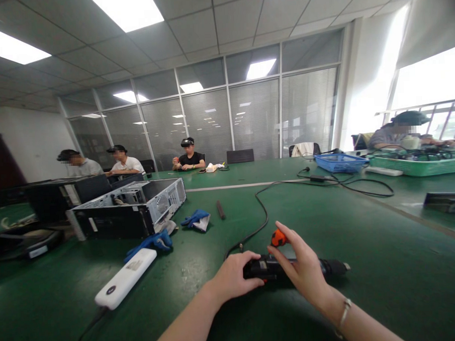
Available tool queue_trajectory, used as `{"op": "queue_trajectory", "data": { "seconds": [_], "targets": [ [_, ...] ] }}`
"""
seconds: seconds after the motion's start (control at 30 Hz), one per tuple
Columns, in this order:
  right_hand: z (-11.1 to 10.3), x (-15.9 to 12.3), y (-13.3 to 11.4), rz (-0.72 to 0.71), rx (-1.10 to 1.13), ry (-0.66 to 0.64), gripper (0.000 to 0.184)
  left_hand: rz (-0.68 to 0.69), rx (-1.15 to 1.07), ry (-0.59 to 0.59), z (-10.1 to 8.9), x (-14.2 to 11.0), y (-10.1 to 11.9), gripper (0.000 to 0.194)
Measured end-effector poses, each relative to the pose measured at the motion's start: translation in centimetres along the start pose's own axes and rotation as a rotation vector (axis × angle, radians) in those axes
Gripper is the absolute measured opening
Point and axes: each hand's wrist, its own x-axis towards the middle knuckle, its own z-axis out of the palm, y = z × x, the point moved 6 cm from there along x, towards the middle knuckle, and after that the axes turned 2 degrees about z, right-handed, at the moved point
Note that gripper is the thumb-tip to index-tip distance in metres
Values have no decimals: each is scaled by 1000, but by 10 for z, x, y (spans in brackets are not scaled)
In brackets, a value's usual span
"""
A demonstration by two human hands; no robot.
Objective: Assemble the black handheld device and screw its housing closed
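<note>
A black corded electric screwdriver (333,267) lies crosswise on the green table in front of me, its tip pointing right. My left hand (234,275) is wrapped round its cord end. Above the tool's body, my right hand (307,267) pinches a small orange-and-black rounded piece (278,238) between thumb and fingers; its exact kind is unclear. That hand and wrist hide part of the screwdriver. From the tool's left end, a black cord (265,214) curves away across the table.
At left are an open computer case (117,221), blue gloves (195,219) and a white power strip (126,278). A dark brown bar (220,210) lies mid-table. Farther right stand a blue basket (341,164) and a green basket (417,168) with cables. Several people sit around the table.
</note>
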Motion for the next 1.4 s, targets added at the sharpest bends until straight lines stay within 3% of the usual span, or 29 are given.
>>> {"op": "queue_trajectory", "data": {
  "seconds": [0.23,0.47,0.6,0.7,0.87,0.93,1.17,1.4],
  "targets": [
    [-2,-4,8,37,50,75,59,-2,-16,0,-1,0,1,53],
    [-6,-11,2,22,358,219,62,-15,-26,-2,-1,0,1,54],
    [12,-13,-8,78,418,172,60,-3,-32,0,-1,-1,2,48],
    [24,-12,-16,34,329,105,56,-16,-16,-7,0,0,0,42],
    [42,-4,-28,-72,109,-179,45,47,-106,22,1,1,1,35],
    [43,-1,-34,-116,75,-233,47,55,-121,20,1,1,1,30],
    [30,13,-40,-113,58,-104,52,-4,-79,-3,1,0,-2,47],
    [40,4,-40,-137,46,-166,50,-62,-86,-29,0,-1,1,38]
  ]
}}
